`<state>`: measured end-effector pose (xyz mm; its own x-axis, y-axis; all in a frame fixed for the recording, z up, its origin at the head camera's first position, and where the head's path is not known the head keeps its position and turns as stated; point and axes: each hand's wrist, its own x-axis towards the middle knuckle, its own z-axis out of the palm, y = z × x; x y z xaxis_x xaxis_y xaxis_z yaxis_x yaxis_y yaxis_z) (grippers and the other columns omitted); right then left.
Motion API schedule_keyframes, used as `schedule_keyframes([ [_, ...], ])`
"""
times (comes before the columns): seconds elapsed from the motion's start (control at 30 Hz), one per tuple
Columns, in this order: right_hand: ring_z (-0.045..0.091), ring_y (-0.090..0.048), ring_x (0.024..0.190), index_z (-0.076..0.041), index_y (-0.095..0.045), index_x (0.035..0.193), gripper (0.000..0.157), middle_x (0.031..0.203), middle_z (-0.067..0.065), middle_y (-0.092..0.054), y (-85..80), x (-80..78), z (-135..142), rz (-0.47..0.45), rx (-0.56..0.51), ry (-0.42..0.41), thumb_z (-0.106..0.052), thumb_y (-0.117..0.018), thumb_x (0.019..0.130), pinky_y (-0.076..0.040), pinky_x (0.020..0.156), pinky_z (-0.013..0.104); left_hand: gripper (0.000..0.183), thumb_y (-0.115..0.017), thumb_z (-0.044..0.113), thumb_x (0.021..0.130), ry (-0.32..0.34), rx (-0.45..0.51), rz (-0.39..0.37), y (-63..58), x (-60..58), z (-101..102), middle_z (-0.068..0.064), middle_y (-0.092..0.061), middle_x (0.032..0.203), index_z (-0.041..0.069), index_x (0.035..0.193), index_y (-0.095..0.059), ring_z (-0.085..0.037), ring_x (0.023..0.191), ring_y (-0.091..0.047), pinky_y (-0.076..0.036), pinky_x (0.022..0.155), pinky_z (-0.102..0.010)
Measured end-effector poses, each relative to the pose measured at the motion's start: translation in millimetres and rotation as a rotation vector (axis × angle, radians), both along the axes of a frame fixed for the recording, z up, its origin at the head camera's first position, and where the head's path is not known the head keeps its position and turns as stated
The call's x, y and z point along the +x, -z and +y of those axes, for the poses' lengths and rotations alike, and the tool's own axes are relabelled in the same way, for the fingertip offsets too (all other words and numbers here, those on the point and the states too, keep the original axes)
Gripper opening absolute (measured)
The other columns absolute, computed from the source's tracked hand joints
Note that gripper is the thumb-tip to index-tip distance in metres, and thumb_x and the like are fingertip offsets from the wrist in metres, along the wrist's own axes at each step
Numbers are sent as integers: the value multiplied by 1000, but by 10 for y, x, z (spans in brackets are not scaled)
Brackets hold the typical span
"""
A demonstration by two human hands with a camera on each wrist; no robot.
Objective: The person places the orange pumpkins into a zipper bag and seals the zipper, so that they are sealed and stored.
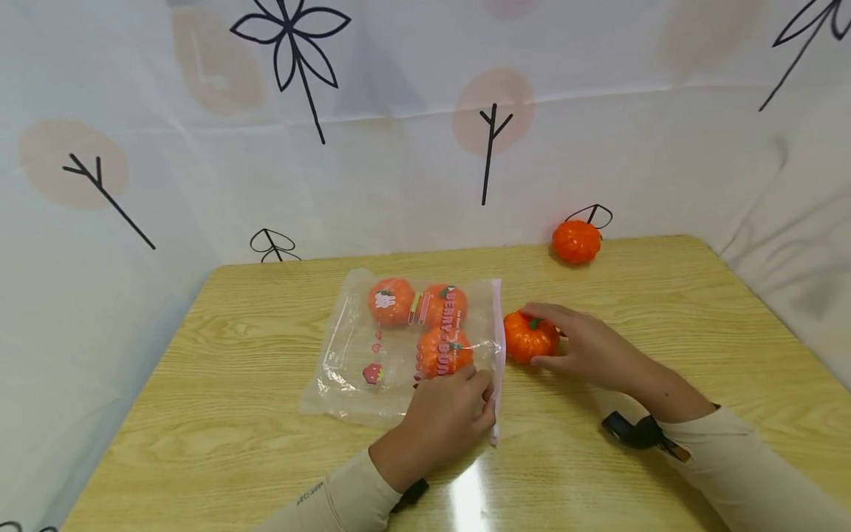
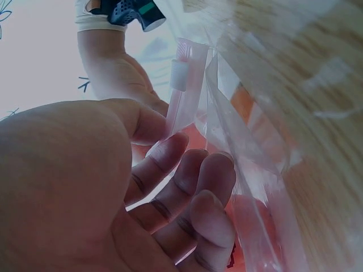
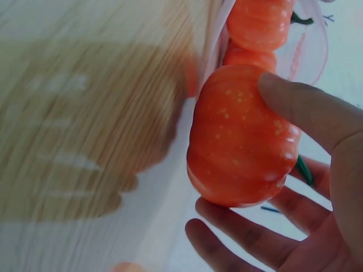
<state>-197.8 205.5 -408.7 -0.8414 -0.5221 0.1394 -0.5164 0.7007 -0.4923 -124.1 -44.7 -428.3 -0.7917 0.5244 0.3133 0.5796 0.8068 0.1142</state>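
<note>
A clear zip bag (image 1: 399,391) with pink print lies on the table, three small orange pumpkins inside, one of them a pumpkin (image 1: 391,301) at the far left. My left hand (image 1: 447,417) pinches the bag's pink zip edge between thumb and forefinger; a white slider (image 2: 179,76) shows close by in the left wrist view. At the bag's mouth, my right hand (image 1: 585,346) holds another orange pumpkin (image 3: 244,139), thumb on one side and fingers curled around the other. Its green stem (image 3: 303,169) points toward the palm.
One more orange pumpkin (image 1: 576,242) sits near the table's back edge on the right. The wood-grain table (image 1: 219,414) backs onto a white cloth (image 1: 399,177) printed with plants and pale circles. A bright light reflection falls on the table in front of the left hand.
</note>
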Motion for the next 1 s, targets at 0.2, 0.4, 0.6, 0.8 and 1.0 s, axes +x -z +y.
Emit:
schedule_keyframes([
  [0.2, 35, -55, 131, -12, -52, 143, 76, 142, 11, -58, -33, 74, -61, 64, -7, -47, -20, -86, 76, -49, 100, 53, 11, -66, 31, 90, 7, -7, 1, -3, -2, 5, 12, -49, 69, 24, 85, -60, -2, 50, -40, -26, 45, -19],
  [0.4, 33, -55, 132, -15, -51, 144, 78, 146, 9, -55, -54, 115, -104, 60, -11, -70, -22, -87, 75, -50, 99, 49, 22, -65, 32, 92, 9, -16, -3, -2, -6, 1, 11, -56, 74, 19, 108, -69, -2, 51, -43, -28, 44, -19],
  [0.6, 30, -59, 128, -18, -50, 145, 79, 145, 8, -56, -31, 169, -153, 48, -30, -83, -22, -87, 75, -53, 96, 45, 15, -64, 32, 92, 14, -8, -24, -3, 2, 2, 10, -57, 76, 19, 99, -68, -1, 55, -46, -29, 45, -18],
  [0.8, 25, -64, 116, -16, -48, 146, 78, 142, 8, -58, 1, 207, -211, -13, -76, -69, -24, -85, 77, -57, 89, 39, 12, -65, 31, 92, 17, 18, -7, -20, 18, 9, 12, -51, 73, 22, 85, -61, 0, 54, -42, -27, 45, -17],
  [1.0, 27, -67, 108, -16, -47, 143, 76, 131, 8, -64, 27, 203, -236, -93, -152, -49, -27, -85, 78, -59, 81, 32, 15, -64, 31, 92, 17, 26, 17, -12, 24, 1, 12, -47, 70, 23, 80, -57, 0, 53, -40, -26, 45, -17],
])
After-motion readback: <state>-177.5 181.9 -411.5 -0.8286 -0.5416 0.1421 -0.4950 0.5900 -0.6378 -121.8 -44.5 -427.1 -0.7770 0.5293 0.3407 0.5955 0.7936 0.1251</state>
